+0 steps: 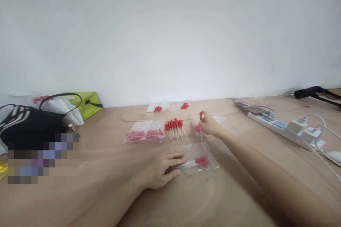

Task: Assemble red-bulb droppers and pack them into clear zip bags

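Note:
Near me on the table lies a clear zip bag (195,149) with red-bulbed droppers (201,160) inside. My left hand (166,168) grips its left end, thumb and fingers closed about the droppers' thin stems. Farther off to the right, my right hand (209,124) is closed on a dropper (201,115) whose red bulb sticks up from the fingers. Under that hand is another zip bag (195,123) with red bulbs, partly hidden. A fanned row of loose droppers (176,127) lies left of it, bulbs pointing away from me.
Filled zip bags (145,131) overlap left of the loose droppers. Two small groups of red bulbs (158,109) lie on bags near the wall. At right are a power strip (279,129) with chargers and a phone (252,108). A black bag (29,124) and green bag (89,104) stand left.

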The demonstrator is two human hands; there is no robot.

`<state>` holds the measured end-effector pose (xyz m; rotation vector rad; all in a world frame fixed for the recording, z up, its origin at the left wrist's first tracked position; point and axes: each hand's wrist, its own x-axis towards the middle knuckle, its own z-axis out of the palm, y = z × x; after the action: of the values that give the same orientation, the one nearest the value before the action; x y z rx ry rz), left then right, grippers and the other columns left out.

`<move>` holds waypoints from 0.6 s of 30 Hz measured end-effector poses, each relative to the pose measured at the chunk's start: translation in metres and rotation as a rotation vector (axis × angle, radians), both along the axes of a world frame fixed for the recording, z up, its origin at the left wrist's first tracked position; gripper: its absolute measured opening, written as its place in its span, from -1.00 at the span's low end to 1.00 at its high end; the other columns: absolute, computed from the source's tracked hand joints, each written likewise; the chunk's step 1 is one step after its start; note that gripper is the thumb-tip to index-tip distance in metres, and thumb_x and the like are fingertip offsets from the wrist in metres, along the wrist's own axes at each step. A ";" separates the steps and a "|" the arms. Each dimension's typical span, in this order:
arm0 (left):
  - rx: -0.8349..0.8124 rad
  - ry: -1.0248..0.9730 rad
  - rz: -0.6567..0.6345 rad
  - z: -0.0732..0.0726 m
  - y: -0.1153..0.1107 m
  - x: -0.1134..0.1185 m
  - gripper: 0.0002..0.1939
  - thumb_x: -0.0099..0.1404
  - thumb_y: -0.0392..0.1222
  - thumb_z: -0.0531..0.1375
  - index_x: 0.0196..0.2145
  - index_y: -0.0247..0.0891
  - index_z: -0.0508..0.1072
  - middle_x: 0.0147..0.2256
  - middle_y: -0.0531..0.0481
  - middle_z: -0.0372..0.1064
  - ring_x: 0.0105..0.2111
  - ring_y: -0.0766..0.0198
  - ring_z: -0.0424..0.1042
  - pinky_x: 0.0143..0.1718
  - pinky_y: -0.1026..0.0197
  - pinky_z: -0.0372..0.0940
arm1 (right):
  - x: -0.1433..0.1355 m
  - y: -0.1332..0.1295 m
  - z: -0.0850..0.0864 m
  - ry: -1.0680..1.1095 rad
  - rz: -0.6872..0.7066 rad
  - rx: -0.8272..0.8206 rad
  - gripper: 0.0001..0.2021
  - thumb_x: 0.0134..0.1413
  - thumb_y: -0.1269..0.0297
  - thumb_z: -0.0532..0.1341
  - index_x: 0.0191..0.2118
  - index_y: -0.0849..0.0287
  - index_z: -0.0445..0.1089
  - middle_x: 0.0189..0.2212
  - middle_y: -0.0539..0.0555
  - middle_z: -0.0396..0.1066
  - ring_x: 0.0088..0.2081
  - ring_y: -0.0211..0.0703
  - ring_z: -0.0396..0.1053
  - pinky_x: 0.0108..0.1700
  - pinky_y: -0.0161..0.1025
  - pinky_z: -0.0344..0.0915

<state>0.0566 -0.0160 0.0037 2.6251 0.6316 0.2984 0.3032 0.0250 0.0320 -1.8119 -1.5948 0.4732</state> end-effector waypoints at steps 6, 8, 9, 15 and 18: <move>-0.010 0.010 0.019 0.004 -0.001 0.004 -0.62 0.23 -0.15 0.04 0.02 -0.10 0.25 0.08 -0.01 0.12 0.07 0.16 0.09 0.07 0.04 0.02 | 0.038 -0.060 -0.043 0.635 -0.131 0.210 -0.36 -0.14 0.15 0.12 0.07 0.19 -0.15 -0.66 -0.18 0.17 -0.68 -0.28 0.23 -0.66 -0.34 0.20; -0.018 0.021 0.030 0.004 -0.002 0.005 -0.62 0.23 -0.15 0.04 0.03 -0.09 0.24 0.09 0.00 0.11 0.08 0.16 0.09 0.08 0.03 0.01 | 0.040 -0.067 -0.055 0.740 -0.177 0.231 -0.36 -0.18 0.11 0.16 0.03 0.17 -0.11 -0.66 -0.18 0.18 -0.66 -0.27 0.25 -0.64 -0.33 0.24; -0.020 0.025 0.033 0.004 -0.002 0.005 -0.62 0.24 -0.15 0.04 0.03 -0.08 0.23 0.09 0.01 0.11 0.08 0.16 0.08 0.08 0.02 0.00 | 0.040 -0.068 -0.059 0.780 -0.186 0.233 -0.36 -0.19 0.10 0.17 0.01 0.15 -0.10 -0.66 -0.17 0.20 -0.65 -0.27 0.26 -0.63 -0.32 0.26; -0.027 0.006 0.027 0.003 -0.001 0.004 -0.62 0.24 -0.14 0.04 0.03 -0.05 0.23 0.09 0.02 0.11 0.08 0.14 0.08 0.08 0.01 0.00 | 0.025 -0.069 -0.058 0.949 -0.127 0.209 -0.52 -0.19 0.05 0.20 -0.16 0.08 0.00 -0.62 -0.16 0.24 -0.62 -0.27 0.31 -0.56 -0.29 0.31; -0.027 0.012 0.029 0.003 -0.001 0.004 -0.62 0.24 -0.13 0.03 0.04 -0.05 0.22 0.09 0.02 0.10 0.08 0.15 0.08 0.08 0.01 -0.01 | 0.016 -0.072 -0.056 1.031 -0.058 0.174 -0.59 -0.16 0.02 0.17 -0.24 0.09 0.03 -0.59 -0.12 0.28 -0.58 -0.27 0.34 -0.49 -0.26 0.34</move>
<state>0.0608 -0.0173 0.0066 2.5956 0.6739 0.2804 0.3191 -0.0474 -0.0243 -1.1373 -0.8178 0.9947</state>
